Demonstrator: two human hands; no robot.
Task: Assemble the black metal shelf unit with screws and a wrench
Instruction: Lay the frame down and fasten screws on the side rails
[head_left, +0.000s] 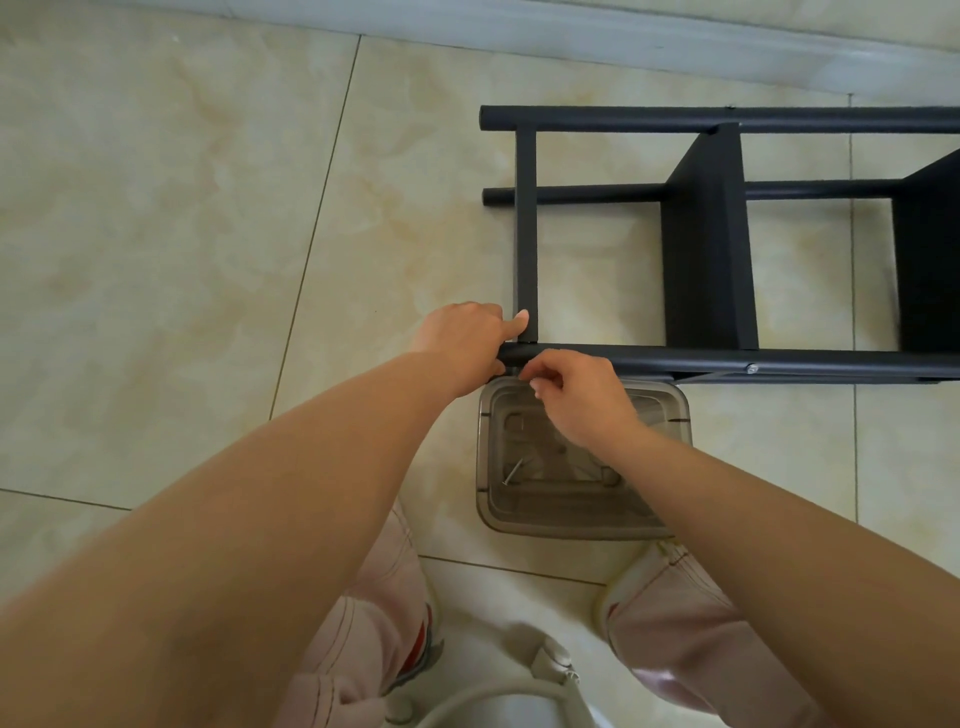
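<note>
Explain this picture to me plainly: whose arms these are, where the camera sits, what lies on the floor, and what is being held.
There is no machine here. The one picture comes from a camera worn on a person's head, looking down at their own bare arms.

On the tiled floor lies a black metal shelf unit on its side. Nearer the person stands a clear plastic container with a screw inside.

The left hand grips the near corner of the frame where two bars meet. The right hand pinches something small at that joint, probably a screw, but it is too hidden to tell. No wrench is in sight.
</note>
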